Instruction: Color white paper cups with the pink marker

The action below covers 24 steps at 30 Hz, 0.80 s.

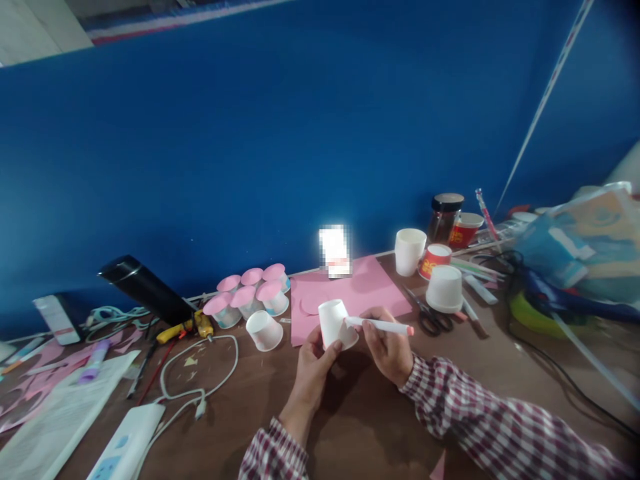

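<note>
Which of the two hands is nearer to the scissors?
Right. The right hand, holding a marker, is close to the scissors, on their left; the left hand, holding a cup, is farther left.

The stretch from 9 o'clock through 12 to 3 is filled by a plain, deep-blue partition (240, 133). Its sloping top edge can be seen at 11 o'clock, bordered by a white-and-red band (150, 28); beyond it, a pale surface (43, 30) is cut off by the frame and cannot be identified. Toward 1 o'clock the blue is crossed by a slanting pale strip (545, 100). Around 6 o'clock, the view is occupied by a brown desk (365, 427), set against the partition's foot. Near the centre, a faint glow is shown around a bright, pixelated patch (335, 250).
</note>
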### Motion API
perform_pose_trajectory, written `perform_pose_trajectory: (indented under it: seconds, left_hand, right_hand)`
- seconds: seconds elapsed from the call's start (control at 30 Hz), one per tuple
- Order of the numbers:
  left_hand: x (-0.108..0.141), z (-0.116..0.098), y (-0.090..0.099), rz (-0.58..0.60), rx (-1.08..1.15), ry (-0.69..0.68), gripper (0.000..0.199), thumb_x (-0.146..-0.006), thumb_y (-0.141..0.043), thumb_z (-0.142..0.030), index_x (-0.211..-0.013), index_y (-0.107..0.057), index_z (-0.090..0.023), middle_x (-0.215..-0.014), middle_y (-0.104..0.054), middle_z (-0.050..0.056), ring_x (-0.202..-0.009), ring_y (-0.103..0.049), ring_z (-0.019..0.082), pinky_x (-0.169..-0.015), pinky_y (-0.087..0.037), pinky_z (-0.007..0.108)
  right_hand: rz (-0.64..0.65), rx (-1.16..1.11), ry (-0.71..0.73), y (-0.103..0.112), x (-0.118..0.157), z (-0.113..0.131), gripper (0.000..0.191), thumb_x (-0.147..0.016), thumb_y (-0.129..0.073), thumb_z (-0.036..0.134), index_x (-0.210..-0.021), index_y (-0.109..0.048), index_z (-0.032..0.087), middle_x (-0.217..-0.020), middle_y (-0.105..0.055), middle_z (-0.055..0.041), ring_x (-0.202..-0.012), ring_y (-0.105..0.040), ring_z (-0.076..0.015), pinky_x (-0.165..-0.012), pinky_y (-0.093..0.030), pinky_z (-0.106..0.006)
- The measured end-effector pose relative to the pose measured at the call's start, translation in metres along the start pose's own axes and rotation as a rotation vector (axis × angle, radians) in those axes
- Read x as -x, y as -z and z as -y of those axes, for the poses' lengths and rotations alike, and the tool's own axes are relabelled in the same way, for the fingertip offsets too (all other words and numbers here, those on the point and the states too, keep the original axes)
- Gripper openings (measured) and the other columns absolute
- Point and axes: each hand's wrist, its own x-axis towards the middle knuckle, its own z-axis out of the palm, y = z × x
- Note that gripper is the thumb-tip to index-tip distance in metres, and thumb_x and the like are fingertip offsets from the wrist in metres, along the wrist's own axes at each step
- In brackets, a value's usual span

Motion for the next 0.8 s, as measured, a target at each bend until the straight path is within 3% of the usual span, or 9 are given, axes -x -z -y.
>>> perform_pose_trajectory:
  seconds: [0.53,0.8]
  left_hand:
    - [0.000,-0.004,-0.003,-0.015,0.035,0.007,0.049,-0.075,-0.074,-0.033,-0.119,-0.062,-0.014,-0.112,-0.069,0.013,-0.103,-0.065,0.027,-0.095,-0.045,0.038]
    - [-0.001,-0.008,-0.008,0.001,0.116,0.006,0.039,-0.076,-0.072,-0.038,-0.106,-0.066,-0.013,-0.101,-0.073,0.012,-0.095,-0.068,0.026,-0.087,-0.051,0.038]
  right_hand:
    - [-0.009,-0.077,-0.018,-0.001,0.000,0.001,0.011,-0.095,-0.045,0.026,-0.092,-0.053,0.021,-0.072,-0.063,-0.0028,-0.064,-0.063,-0.0169,-0.059,-0.051,-0.027]
    - [0.014,0.008,0.076,0.000,0.004,0.009,0.011,-0.093,-0.046,0.024,-0.091,-0.057,0.020,-0.078,-0.066,-0.0051,-0.069,-0.064,-0.0180,-0.063,-0.051,-0.030]
